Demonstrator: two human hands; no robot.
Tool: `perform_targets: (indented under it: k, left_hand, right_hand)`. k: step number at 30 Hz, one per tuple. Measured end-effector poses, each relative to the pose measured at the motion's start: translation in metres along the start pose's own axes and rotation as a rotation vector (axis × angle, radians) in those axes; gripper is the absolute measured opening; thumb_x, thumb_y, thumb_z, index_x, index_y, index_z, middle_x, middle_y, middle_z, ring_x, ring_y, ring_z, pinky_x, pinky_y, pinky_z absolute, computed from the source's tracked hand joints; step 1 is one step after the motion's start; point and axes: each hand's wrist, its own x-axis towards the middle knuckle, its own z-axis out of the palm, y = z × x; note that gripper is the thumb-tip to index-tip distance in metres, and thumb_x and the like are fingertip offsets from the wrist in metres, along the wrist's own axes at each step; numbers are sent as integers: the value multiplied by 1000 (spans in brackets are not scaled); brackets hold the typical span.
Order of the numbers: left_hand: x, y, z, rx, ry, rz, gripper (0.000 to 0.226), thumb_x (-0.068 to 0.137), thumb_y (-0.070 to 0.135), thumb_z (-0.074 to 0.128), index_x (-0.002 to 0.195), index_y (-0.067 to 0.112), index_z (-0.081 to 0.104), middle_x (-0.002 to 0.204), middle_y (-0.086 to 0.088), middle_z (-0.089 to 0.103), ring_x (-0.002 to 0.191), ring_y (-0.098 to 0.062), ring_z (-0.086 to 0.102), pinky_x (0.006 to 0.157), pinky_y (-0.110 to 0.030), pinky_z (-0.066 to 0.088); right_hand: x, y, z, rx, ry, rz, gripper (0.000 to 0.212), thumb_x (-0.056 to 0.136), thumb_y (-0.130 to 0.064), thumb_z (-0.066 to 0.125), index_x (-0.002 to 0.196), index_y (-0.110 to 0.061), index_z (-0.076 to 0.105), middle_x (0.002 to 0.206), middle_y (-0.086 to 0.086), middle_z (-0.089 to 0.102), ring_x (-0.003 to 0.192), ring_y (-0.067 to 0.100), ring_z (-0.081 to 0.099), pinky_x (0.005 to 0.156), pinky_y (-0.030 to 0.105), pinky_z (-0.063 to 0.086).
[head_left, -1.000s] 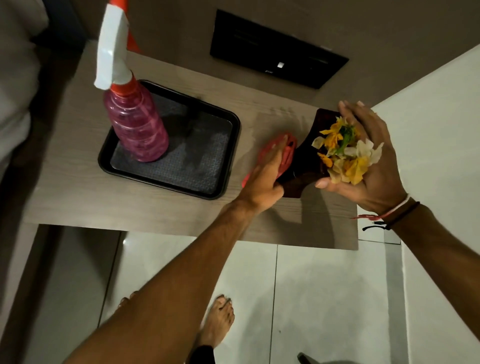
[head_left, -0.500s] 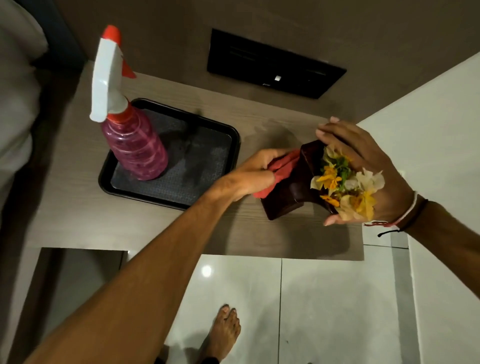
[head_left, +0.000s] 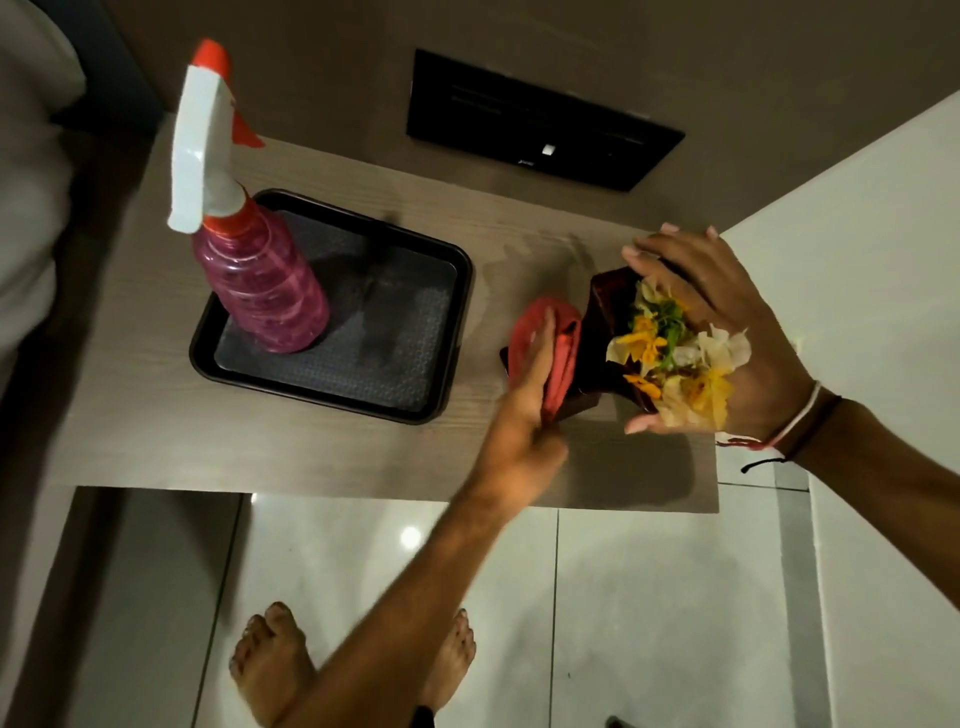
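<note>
A dark brown square pot (head_left: 602, 332) with yellow and white flowers (head_left: 670, 353) is tilted over the right end of a wooden shelf (head_left: 130, 415). My right hand (head_left: 727, 322) grips it, fingers round the far side and thumb under the blooms. My left hand (head_left: 524, 415) presses a red cloth (head_left: 540, 332) flat against the pot's left side, fingers stretched along the cloth.
A pink spray bottle (head_left: 260, 291) with a white and red trigger stands on a black tray (head_left: 415, 364) to the left. A black wall panel (head_left: 540, 119) hangs behind. White wall on the right; my bare feet (head_left: 270, 660) on white tiles below.
My left hand with the cloth slid from the shelf beside the pot onto the pot's side. My right hand keeps the pot tilted, shifting it slightly.
</note>
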Motion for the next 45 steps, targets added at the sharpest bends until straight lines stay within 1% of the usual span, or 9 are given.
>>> perform_targets:
  k: [3,8,16,23,31,36,38,40,45]
  left_hand:
    - [-16,-15,37,210,216,37,114,76,-25,45,161,32,-3,174,-3,9,160,-25,15,129,-53,25]
    - [-2,-29,69,366,449,250,77,102,36,36,157,-8,5,171,-22,-4,161,-31,-8,132,-53,5]
    - [11,-45,68,746,439,135,100,76,-9,57,157,-7,-1,170,-23,-9,159,-35,-12,131,-52,7]
    - [15,-39,74,673,441,321,112,75,-4,74,157,-9,-3,170,-25,-10,160,-36,-10,131,-57,9]
    - [6,-41,47,905,439,126,105,78,-7,59,160,0,-8,171,-19,-12,159,-33,-15,131,-46,-2]
    - [-15,-30,21,538,323,140,108,75,-20,47,160,10,-12,173,-8,-11,161,-23,-7,131,-27,5]
    - [-22,-13,10,264,351,47,106,78,-25,44,162,15,-7,172,-6,12,156,-17,28,126,-34,34]
    - [-31,11,-6,41,470,-25,96,80,-27,43,162,13,15,155,-4,43,118,6,64,94,-20,59]
    - [-55,64,-51,-299,570,-108,62,77,-25,44,126,8,62,110,-8,73,96,-23,71,77,-46,65]
  right_hand:
    - [-3,-2,3,-108,-11,100,125,64,-96,51,150,-6,41,152,18,47,149,35,37,121,64,27]
    - [-10,-18,15,-37,208,304,118,68,-95,48,146,-6,46,142,20,54,136,37,48,119,43,36]
    - [-12,-42,19,-97,312,615,117,67,-96,42,145,-10,48,141,16,57,135,33,48,115,46,41]
    - [-14,-43,22,-176,316,668,110,72,-88,49,151,-11,41,145,15,53,137,34,45,118,50,36]
    - [-5,-59,19,-133,373,694,117,69,-98,35,149,-12,43,144,14,54,136,32,45,116,46,39]
    - [-13,-48,25,-161,348,699,119,69,-99,30,149,-12,41,145,15,53,137,33,45,115,49,41]
    - [-16,-42,26,-203,333,703,119,70,-100,31,150,-12,41,145,16,52,138,35,45,115,50,41]
    - [-18,-41,24,-203,309,714,122,68,-101,33,151,-12,39,148,18,51,139,36,45,116,53,39]
    - [-17,-53,7,-79,116,774,143,53,-101,45,161,-13,10,170,14,16,158,34,14,126,64,17]
